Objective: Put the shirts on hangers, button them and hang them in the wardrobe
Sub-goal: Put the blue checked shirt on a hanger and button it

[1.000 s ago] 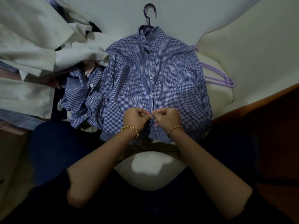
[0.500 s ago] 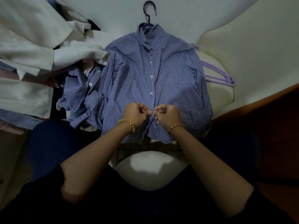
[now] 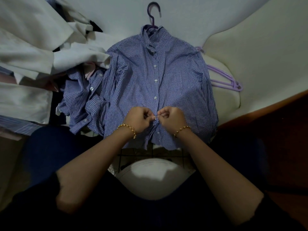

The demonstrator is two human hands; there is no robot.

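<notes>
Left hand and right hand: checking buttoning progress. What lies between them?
Head view: a small white button on the checked shirt's front strip, which the left hand and right hand both pinch.

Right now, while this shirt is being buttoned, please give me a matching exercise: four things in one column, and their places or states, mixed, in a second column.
Things
1. checked shirt
2. dark purple hanger
3. lilac hangers
4. striped shirt

Places or states
A. lying bare at the checked shirt's right side
B. crumpled at the checked shirt's left side
C. pinched at its front by the left hand and the right hand
D. hook sticking out above a collar

Pairs: 1-C, 2-D, 3-A, 4-B
</notes>
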